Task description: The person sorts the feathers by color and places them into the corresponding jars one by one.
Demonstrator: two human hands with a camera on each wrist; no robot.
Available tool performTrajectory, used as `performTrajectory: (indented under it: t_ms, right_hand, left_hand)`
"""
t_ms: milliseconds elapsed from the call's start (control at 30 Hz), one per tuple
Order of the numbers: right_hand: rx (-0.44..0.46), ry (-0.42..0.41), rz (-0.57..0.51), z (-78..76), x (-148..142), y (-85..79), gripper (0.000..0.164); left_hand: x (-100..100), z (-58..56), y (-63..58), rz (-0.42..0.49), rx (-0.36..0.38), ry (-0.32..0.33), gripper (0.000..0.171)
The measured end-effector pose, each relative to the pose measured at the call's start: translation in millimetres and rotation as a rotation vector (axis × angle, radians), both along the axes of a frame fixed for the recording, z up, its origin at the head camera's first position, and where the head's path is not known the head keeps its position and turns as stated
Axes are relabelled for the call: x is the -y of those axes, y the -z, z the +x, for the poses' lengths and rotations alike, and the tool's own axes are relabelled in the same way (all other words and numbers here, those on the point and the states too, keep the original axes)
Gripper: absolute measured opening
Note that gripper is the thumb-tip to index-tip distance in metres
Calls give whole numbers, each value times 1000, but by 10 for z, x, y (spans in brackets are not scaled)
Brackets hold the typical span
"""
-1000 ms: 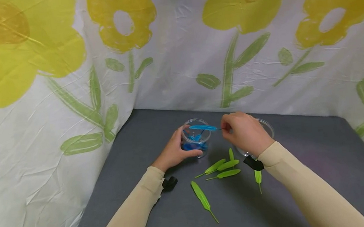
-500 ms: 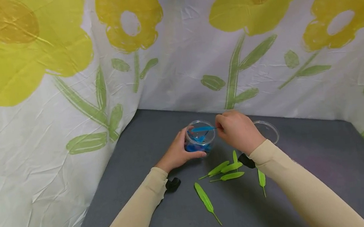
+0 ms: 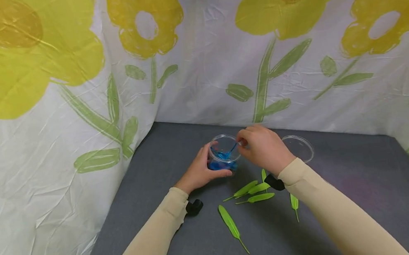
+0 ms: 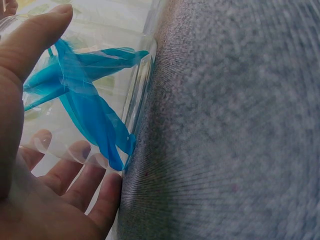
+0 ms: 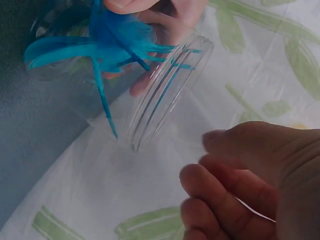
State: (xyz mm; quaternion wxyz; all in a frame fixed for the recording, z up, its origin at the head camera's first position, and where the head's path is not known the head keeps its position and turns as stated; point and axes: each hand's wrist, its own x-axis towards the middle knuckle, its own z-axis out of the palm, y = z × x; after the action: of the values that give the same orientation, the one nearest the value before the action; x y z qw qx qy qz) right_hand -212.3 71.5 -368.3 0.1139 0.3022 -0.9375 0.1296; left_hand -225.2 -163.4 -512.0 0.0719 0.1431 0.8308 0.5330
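Note:
My left hand point(image 3: 201, 169) grips a clear plastic jar point(image 3: 222, 136), thumb on the near side and fingers behind it. Inside the jar lie several blue feathers point(image 4: 90, 105); some quills lean toward its open mouth in the right wrist view. Just right of that mouth is my right hand point(image 3: 264, 146). In the right wrist view its fingers point(image 5: 195, 177) are loosely curled, a small gap shows between thumb and index finger, and nothing is held.
Several green feathers lie on the grey table in front of the jar, one green feather point(image 3: 229, 221) nearest. A second clear container point(image 3: 311, 149) stands partly behind the right hand. Behind the table hangs a white cloth point(image 3: 199, 82) with painted yellow flowers.
The blue feather my right hand pinched over the jar has left its fingers and dropped into the jar. The right hand has shifted left toward the rim; the left hand keeps its grip.

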Motion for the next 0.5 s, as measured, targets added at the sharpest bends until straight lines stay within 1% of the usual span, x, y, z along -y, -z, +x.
performTrajectory:
  t_ms: [133, 233, 400, 500]
  right_hand:
    - [24, 63, -96, 92, -242, 40, 19]
    - [21, 127, -214, 168, -441, 119, 24]
    - [-57, 229, -448, 221, -768, 342, 32]
    - [-84, 309, -559, 218, -983, 474, 46]
  left_hand:
    - [-99, -19, 0, -5, -10, 27, 109]
    - [-130, -41, -4, -30, -14, 37, 113]
    - [-71, -47, -48, -40, -24, 26, 113]
    - [-27, -25, -48, -47, -15, 14, 112]
